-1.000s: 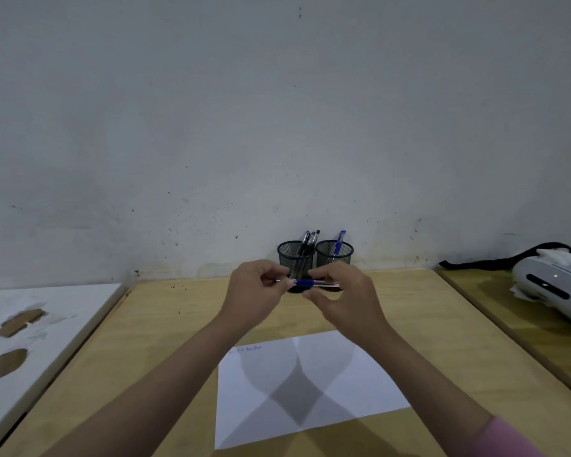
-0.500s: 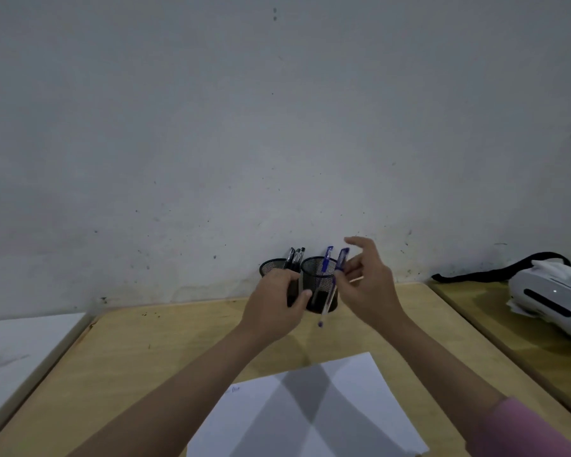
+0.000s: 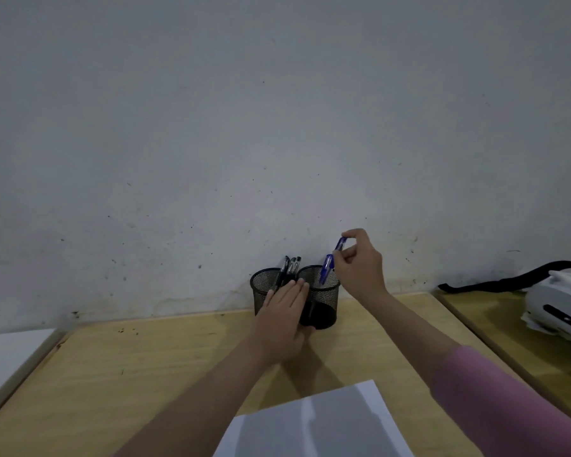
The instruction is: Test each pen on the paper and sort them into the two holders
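Observation:
Two black mesh holders stand against the wall. The left holder has black pens in it. My left hand grips the right holder from its front left side. My right hand pinches the top of a blue pen between thumb and forefinger, above the right holder's rim. A second blue pen sticks out of that holder just below; I cannot tell where the held pen's lower end is. The white paper lies near me on the wooden table.
A white headset with a black strap lies on the adjoining table at the right. A white surface borders the table on the left. The wall rises straight behind the holders.
Both hands held the blue pen level in front of the holders. Since then my right hand has turned it upright and raised it over the right holder, and my left hand has gripped that holder.

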A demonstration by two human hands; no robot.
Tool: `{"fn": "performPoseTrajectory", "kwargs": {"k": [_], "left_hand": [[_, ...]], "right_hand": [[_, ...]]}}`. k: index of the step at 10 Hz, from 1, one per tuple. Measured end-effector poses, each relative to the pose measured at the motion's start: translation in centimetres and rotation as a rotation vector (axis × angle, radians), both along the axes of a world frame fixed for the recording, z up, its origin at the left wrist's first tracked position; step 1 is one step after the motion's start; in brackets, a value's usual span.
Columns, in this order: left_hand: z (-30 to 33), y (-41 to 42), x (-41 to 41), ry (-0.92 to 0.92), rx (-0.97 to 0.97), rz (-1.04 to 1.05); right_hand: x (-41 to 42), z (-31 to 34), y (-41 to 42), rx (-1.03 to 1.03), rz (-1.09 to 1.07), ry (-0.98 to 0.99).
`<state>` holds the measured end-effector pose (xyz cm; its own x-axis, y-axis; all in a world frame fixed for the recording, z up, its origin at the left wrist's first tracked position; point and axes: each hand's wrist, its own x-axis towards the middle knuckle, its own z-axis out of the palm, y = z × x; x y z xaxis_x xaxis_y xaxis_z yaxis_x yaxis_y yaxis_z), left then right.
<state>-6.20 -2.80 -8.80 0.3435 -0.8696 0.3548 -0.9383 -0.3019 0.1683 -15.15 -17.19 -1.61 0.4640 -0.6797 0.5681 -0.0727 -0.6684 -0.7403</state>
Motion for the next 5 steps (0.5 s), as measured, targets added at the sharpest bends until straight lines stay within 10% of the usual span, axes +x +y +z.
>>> {"fn": "performPoseTrajectory", "kwargs": {"k": [5], "left_hand": [[1.6,-0.3,-0.9,0.057,0.056,0.034]], "right_hand": [[-1.2,-0.9,-1.0,0.068,0.035,0.264]]}}
